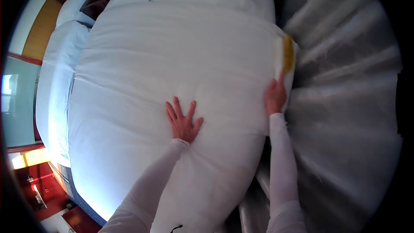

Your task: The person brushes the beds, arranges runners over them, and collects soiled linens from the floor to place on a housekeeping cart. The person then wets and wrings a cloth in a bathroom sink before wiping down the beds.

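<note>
My left hand (183, 123) lies flat with spread fingers on the white bedding (164, 60) of a large bed. Along the bed's right edge, my right hand (276, 96) is closed round the near end of a brush (288, 55). The brush has a yellow back and a pale strip, probably bristles, on its left side, against the bedding. Motion blurs it, and my fingers hide its handle.
Pillows (60, 90) stand at the left end of the bed. Grey-white curtains (345, 103) hang close along the right side. Dark red furniture (47, 190) is at the lower left. Creases run across the bedding.
</note>
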The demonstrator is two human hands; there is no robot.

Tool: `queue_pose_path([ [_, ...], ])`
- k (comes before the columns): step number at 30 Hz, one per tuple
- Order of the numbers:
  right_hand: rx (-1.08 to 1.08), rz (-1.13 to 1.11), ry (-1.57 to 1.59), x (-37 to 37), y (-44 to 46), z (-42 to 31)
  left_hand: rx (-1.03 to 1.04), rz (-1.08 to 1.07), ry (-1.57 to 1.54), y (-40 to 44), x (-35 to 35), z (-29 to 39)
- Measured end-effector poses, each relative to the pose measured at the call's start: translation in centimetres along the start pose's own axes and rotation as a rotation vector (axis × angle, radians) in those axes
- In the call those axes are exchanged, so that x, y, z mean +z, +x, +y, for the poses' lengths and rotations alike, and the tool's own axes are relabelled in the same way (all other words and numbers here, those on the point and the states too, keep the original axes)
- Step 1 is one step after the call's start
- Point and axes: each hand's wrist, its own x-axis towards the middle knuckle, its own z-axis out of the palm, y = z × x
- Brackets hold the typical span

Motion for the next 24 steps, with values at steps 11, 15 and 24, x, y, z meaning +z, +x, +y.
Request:
queue_pose_path([
  [11, -0.544, -0.177, 0.118, -1.0, -13.0, -5.0, 0.388, -0.241, -0.141, -3.5, -1.5, 6.0],
  [15, 0.074, -0.083, 0.393, -1.6, -13.4, 4.9, 0.258, -0.081, -0.480, -2.1, 0.4, 8.6],
  [24, -0.182, 0.116, 0.644, -8.9, -4.3, 2.4, 0.457, -0.316, -0.042, -1.6, 2.0, 14.8],
])
